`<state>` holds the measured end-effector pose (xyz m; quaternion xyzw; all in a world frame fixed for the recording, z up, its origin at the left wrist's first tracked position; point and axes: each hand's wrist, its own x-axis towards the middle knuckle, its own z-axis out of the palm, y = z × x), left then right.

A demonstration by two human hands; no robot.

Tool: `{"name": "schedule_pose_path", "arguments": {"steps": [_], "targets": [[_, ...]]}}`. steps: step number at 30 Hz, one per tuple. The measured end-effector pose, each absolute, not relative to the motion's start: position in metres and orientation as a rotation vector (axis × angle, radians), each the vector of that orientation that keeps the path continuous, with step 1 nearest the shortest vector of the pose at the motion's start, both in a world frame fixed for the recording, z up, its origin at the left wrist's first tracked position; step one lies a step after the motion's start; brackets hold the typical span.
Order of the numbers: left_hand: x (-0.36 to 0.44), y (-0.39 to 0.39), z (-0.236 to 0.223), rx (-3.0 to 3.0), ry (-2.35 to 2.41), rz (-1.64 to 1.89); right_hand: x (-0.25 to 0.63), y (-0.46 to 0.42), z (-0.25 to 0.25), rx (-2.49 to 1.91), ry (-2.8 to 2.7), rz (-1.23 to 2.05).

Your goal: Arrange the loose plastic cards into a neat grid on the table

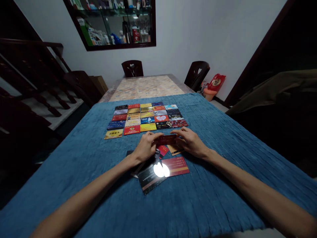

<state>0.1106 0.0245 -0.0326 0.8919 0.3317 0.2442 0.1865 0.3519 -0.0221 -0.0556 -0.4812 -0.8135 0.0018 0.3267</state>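
Observation:
A dark red card [166, 139] is held up between my two hands, just above a loose pile of cards. My left hand [146, 145] pinches its left end, and my right hand [190, 140] grips the right end. Under and in front of them lie a black card [151, 178], a red card with a gold stripe [176, 166] and several others, partly covered by my left hand. Bright glare hides part of the black and red cards. Beyond my hands, many colourful cards lie face up in tidy rows, with a gold card [113, 134] at the near left.
A blue cloth [74, 165] covers the near part of the table; the patterned tabletop [148, 86] shows beyond it. Chairs stand around, including one at the far end [132, 68] and one at the right [196, 74]. A red bag [217, 82] sits by the wall.

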Motion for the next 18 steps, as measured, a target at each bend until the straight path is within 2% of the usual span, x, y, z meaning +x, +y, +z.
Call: {"name": "schedule_pose_path", "arguments": {"steps": [18], "targets": [[0.1105,0.0237,-0.0385,2.616,0.952,0.677,0.3485,-0.022,-0.0582,-1.249,-2.192,-0.007]]}}
